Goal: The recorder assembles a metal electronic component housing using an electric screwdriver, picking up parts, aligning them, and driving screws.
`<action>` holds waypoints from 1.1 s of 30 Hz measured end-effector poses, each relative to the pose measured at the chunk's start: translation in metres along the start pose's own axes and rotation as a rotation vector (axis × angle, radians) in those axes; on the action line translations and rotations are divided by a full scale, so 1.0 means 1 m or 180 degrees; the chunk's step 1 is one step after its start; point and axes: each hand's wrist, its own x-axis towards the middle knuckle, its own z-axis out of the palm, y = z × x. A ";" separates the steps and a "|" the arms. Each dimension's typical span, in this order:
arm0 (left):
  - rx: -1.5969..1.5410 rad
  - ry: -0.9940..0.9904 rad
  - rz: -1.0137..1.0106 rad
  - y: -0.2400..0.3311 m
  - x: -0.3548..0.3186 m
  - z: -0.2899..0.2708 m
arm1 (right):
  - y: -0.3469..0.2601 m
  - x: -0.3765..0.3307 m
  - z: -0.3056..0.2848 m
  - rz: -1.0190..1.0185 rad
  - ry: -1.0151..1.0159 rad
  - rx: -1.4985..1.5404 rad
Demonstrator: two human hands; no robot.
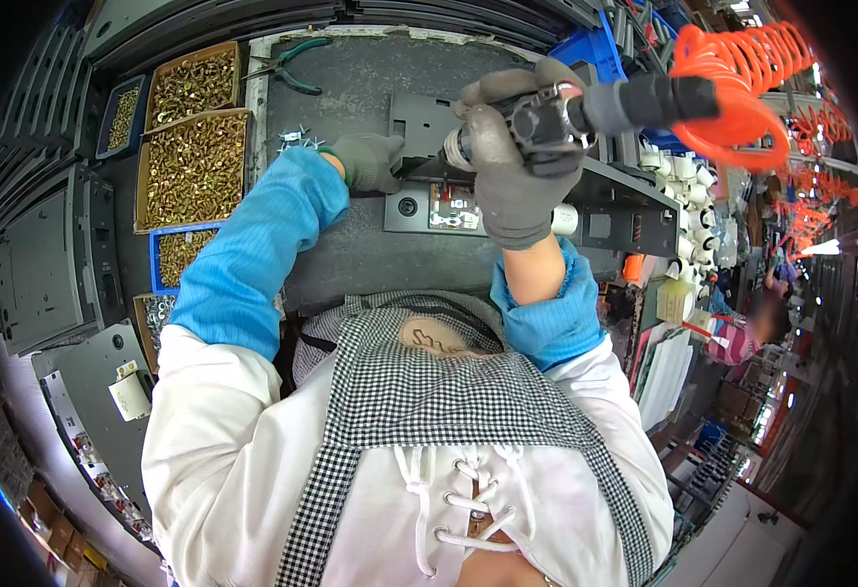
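My right hand (519, 191), in a grey glove, is wrapped round an air screwdriver (543, 125) held above the workbench. Its dark rear end meets a red coiled air hose (742, 132) on the right. Under the tool lies a dark grey sheet-metal housing (634, 205), long and channel-shaped, with a flat plate (421, 119) at its far side. Inside it a small circuit board (454, 207) with white parts shows. My gloved left hand (368, 163) is closed on the housing's left end. The tool's tip and the left fingertips are partly hidden.
Cardboard trays of brass-coloured screws (194, 168) and blue bins (177, 256) stand at the left. Pliers (292, 70) with green handles lie at the far left of the bench, and loose silver fasteners (297, 137) beside my left sleeve. White cylindrical parts (685, 191) are piled at the right.
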 end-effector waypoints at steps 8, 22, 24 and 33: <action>-0.0438 0.0147 0.0158 -0.010 -0.009 0.007 | 0.010 -0.001 0.000 -0.0255 -0.0313 -0.0312; -0.5136 0.2315 -0.0809 -0.011 -0.093 0.061 | 0.010 -0.012 -0.008 -0.0178 -0.0096 -0.0133; -0.5476 0.2541 -0.0786 -0.015 -0.093 0.064 | 0.006 -0.008 -0.007 -0.0253 -0.0274 -0.0106; -0.6442 0.3567 0.0112 -0.047 -0.137 0.056 | 0.012 -0.002 -0.017 -0.0199 -0.0197 0.0253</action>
